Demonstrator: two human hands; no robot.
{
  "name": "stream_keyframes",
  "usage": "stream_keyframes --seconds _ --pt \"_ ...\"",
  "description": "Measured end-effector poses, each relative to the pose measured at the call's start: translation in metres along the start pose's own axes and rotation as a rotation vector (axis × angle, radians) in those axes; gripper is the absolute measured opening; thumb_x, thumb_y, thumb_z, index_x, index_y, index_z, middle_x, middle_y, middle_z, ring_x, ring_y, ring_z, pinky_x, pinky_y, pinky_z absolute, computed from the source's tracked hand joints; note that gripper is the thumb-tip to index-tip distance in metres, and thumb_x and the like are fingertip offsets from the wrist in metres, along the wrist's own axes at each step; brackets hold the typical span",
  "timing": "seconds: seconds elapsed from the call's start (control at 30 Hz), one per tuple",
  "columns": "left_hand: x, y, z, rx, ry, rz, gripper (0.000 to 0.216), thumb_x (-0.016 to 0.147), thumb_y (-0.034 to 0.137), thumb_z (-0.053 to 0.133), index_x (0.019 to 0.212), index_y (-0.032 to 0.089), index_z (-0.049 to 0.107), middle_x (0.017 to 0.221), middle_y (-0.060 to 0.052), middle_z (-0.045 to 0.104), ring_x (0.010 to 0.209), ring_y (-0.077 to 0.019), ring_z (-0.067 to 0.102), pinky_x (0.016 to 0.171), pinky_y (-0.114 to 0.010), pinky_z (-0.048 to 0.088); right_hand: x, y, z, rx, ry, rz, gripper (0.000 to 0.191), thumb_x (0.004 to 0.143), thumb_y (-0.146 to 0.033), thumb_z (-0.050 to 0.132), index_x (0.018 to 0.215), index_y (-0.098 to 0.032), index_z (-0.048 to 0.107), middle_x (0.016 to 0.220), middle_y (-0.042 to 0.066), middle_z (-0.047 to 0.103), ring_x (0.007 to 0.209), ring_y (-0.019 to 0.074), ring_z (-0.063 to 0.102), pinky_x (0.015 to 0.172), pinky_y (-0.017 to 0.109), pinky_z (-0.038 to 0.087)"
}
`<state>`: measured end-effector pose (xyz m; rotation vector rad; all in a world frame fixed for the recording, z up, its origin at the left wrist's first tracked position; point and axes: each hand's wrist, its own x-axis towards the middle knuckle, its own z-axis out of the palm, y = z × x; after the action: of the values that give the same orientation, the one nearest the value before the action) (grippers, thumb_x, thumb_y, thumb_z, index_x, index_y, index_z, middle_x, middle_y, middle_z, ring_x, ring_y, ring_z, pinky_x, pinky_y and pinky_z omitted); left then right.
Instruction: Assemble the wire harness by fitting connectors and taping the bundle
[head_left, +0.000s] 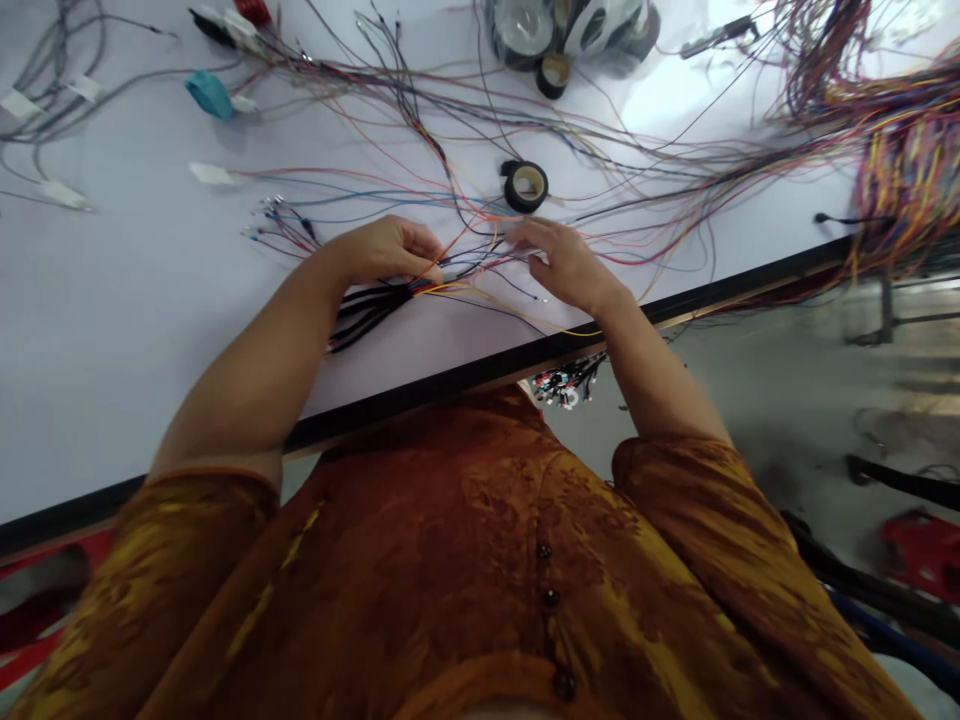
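My left hand (394, 250) is closed in a pinch on a bunch of thin coloured wires (454, 275), just above where they leave several black sleeves (375, 305). To the right, my right hand (566, 265) has its fingers curled over the same wires; its fingertips are slightly blurred among them. An orange wire rises between the two hands. Just beyond my right fingers lies a roll of black tape (526, 187). Metal wire ends (277, 215) poke out to the left of my left hand.
Long wire bundles (600, 135) cross the white table (150, 330) toward a thick heap of coloured wires (907, 180) at the right. Bagged tape rolls (570, 30) sit at the back, beside another small roll (553, 75). The table's black edge (450, 380) runs before my body.
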<state>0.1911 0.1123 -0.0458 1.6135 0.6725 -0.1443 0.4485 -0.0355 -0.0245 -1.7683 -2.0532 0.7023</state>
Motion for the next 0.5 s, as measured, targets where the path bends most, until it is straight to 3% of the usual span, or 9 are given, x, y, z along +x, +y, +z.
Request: stream_keyframes --seconds 0.2,0.37,0.5 --pt "0.0 0.003 -0.001 0.046 0.044 -0.029 0.029 0.071 0.036 0.078 0.092 0.016 0.077 0.065 -0.001 0.061 0.061 -0.0121 0.053 0.06 -0.026 0.035 0.009 -0.005 -0.021 -0.051 -0.024 0.097 0.036 0.089 -0.014 0.045 0.115 -0.026 0.067 0.124 0.007 0.069 0.115 0.024 0.061 0.101 0.043 0.048" --pt "0.002 -0.006 -0.004 0.011 0.046 -0.03 0.028 0.073 0.037 0.077 0.093 0.018 0.077 0.065 -0.002 0.061 0.057 -0.0113 0.052 0.059 -0.026 0.037 0.018 -0.013 -0.028 -0.102 -0.034 -0.002 0.038 0.089 -0.012 0.042 0.11 -0.025 0.072 0.12 0.009 0.069 0.115 0.024 0.06 0.102 0.042 0.046" --pt "0.002 -0.009 -0.007 -0.018 0.024 -0.041 0.032 0.072 0.041 0.08 0.093 0.017 0.076 0.061 -0.001 0.057 0.062 -0.0137 0.056 0.06 -0.027 0.04 0.015 -0.021 -0.028 -0.112 -0.043 0.012 0.028 0.094 -0.027 0.048 0.109 -0.025 0.072 0.116 0.011 0.068 0.115 0.0281 0.059 0.097 0.046 0.047"
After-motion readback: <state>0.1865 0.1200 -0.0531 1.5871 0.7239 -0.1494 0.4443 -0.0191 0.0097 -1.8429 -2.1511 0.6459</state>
